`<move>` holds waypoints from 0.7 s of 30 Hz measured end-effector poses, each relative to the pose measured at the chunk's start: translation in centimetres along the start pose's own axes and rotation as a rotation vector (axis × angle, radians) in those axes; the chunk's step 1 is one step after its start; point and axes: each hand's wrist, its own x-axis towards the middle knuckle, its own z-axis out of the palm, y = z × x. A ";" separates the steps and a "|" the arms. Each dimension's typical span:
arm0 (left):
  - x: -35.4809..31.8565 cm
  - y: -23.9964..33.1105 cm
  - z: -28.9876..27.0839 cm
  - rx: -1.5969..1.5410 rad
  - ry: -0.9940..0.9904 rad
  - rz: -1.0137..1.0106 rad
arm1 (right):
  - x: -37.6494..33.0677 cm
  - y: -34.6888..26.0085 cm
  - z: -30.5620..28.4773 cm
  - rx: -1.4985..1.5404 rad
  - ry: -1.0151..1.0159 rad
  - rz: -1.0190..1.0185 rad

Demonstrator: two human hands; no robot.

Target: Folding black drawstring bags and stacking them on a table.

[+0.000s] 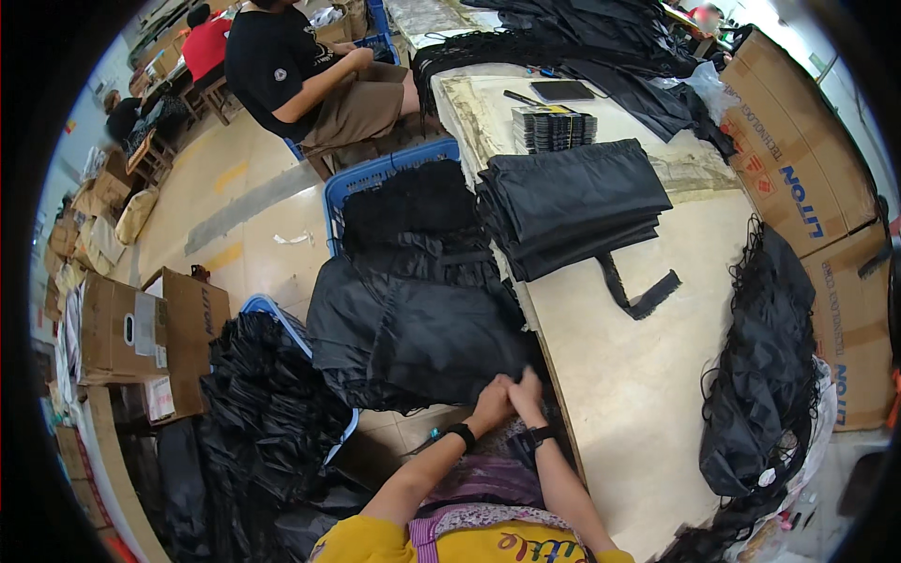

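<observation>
My left hand (pixel 491 405) and my right hand (pixel 527 394) meet in front of me, fingers curled and closed. They are at the near right corner of a spread of black fabric (pixel 422 328), beside the table's edge. Whatever lies between the fingers, if anything, is too small and hidden to make out. The fabric is smooth and slightly shiny, and its far part rests over a blue plastic basket (pixel 334 192). To its right, on the pale table (pixel 629 394), lies a folded stack of black fabric (pixel 572 202) with a loose black strap (pixel 643 298) hanging from it.
A second blue basket (pixel 352 427) heaped with black fabric (pixel 267 403) stands at left, beside cardboard boxes (pixel 122 328). Bundled small packs (pixel 554 129) and a phone (pixel 563 91) lie farther up the table. Black corded fabric (pixel 765 366) lines its right edge. A person (pixel 310 84) sits beyond.
</observation>
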 end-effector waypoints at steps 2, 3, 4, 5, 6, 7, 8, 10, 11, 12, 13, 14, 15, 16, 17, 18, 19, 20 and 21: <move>-1.3 -3.7 -0.6 0.026 0.193 -0.199 | -1.4 -2.8 1.5 0.211 -0.236 -0.280; -1.3 -4.4 -1.8 0.063 0.296 -0.183 | -1.5 -3.1 1.8 0.432 -0.295 -0.419; -0.7 -1.4 -4.1 0.034 0.447 -0.220 | -0.5 -2.4 1.4 0.434 -0.118 -0.432; -0.4 1.9 -7.8 0.013 0.599 -0.261 | 0.5 -2.0 1.3 0.439 0.054 -0.443; -1.4 1.3 -12.0 0.085 0.710 -0.303 | 0.5 -3.2 1.7 0.385 0.177 -0.357; -2.3 0.3 -15.5 0.128 0.869 -0.248 | 1.8 -2.9 2.2 0.398 0.255 -0.295; -2.6 1.1 -18.4 0.208 1.117 -0.088 | 2.9 -2.5 2.3 0.287 0.373 -0.221; -3.6 2.8 -24.7 0.255 1.325 -0.014 | 4.7 -2.6 2.3 0.235 0.421 -0.148; -4.0 3.5 -26.8 0.266 1.401 0.041 | 5.7 -2.4 2.0 0.290 0.368 -0.146; -3.6 4.4 -27.6 0.325 1.409 0.062 | 7.3 -1.5 2.0 0.258 0.431 -0.167; -3.8 4.6 -28.4 0.399 1.421 0.075 | 7.3 -1.9 2.5 0.268 0.422 -0.167; -3.6 3.5 -28.5 0.545 1.390 0.076 | 7.1 -1.9 2.6 0.266 0.407 -0.168; -2.9 3.2 -28.1 0.672 1.355 0.124 | 7.5 -2.4 2.9 0.263 0.393 -0.170; -2.6 3.6 -27.6 0.685 1.292 0.118 | 7.7 -2.9 3.0 0.256 0.382 -0.168; -2.3 4.0 -27.1 0.696 1.229 0.112 | 7.6 -3.1 3.0 0.248 0.372 -0.165; -2.2 4.5 -27.1 0.733 1.284 0.139 | 7.7 -3.5 3.1 0.240 0.363 -0.162; -2.7 3.8 -28.1 0.729 1.397 0.125 | 7.1 -3.2 3.3 0.235 0.347 -0.164; -2.9 3.8 -29.8 0.640 1.505 0.112 | 7.1 -3.3 3.4 0.222 0.338 -0.162; -3.0 4.2 -31.7 0.538 1.607 0.093 | 7.3 -2.8 2.9 0.200 0.334 -0.156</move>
